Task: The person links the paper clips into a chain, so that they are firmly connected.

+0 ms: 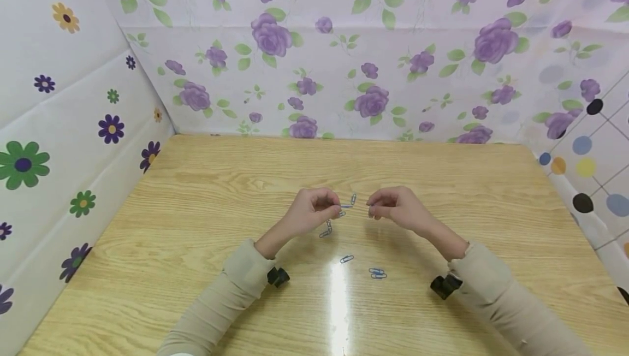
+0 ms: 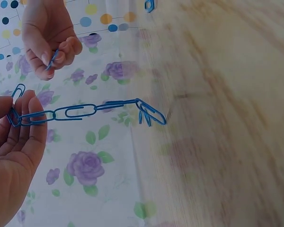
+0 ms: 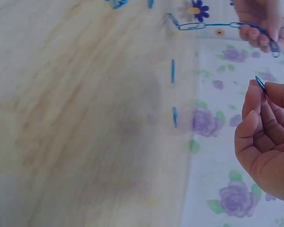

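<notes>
My left hand pinches one end of a chain of linked blue paper clips between thumb and fingers. The rest of the chain dangles from it over the table, and one clip stands up past the fingertips in the left wrist view. Across a small gap, my right hand holds a single blue paper clip at its thumb and fingertips. That clip is apart from the chain, its lower part hidden by the fingers.
Nearer me on the wooden table lie a loose paper clip and a small group of paper clips. Another paper clip lies beyond the hands. A purple-flowered cloth backs the table, with patterned sheets at both sides.
</notes>
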A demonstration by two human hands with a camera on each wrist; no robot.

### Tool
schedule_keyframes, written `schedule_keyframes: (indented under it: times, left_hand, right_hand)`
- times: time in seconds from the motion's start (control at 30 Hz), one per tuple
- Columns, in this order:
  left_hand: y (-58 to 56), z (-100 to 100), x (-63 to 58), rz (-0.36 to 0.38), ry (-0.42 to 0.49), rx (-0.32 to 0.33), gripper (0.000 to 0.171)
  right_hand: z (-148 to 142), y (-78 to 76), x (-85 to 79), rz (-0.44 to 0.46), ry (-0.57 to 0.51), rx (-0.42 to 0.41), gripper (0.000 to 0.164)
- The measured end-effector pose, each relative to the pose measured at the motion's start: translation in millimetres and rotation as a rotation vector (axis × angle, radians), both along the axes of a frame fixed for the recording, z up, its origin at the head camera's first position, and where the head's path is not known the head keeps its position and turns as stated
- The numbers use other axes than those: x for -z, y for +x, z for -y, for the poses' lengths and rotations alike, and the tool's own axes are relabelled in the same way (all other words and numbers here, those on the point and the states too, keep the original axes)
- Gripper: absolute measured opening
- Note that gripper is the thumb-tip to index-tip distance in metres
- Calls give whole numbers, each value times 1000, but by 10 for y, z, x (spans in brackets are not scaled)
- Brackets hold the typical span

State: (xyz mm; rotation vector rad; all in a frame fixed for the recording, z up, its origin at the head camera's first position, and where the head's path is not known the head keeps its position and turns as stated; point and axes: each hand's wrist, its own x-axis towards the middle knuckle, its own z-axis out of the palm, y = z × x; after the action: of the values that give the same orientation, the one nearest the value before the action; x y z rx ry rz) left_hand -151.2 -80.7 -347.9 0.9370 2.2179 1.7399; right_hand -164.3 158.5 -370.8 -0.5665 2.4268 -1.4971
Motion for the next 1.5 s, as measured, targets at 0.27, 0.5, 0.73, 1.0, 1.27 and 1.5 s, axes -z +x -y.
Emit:
schedule_keyframes:
  times: [0.27,0.5,0.73,1.0,1.27,1.5]
  left_hand:
    - [11,-17,-29,21,0,-8,7]
    - [14,-25,-47,2,-7,-6,6]
    - [-95,-30,168,-16,8,3,5]
    - [-130,-23,283,-37,14,-4,5]
    - [-125,-27,267,-39,13,-1,5]
    - [-87,-39,163,-46,10,-9,5]
  right_hand:
    - [-17,17,-117,30,-50,32,15]
    - [73,55,-190,3,-84,98,15]
    - [217,99,-194,-13,-154,108,12]
    - [297,131,-171,15,-162,131,9]
    - [323,146,-174,9,-165,154,8]
    - [333,124,-151,12,-169,174,9]
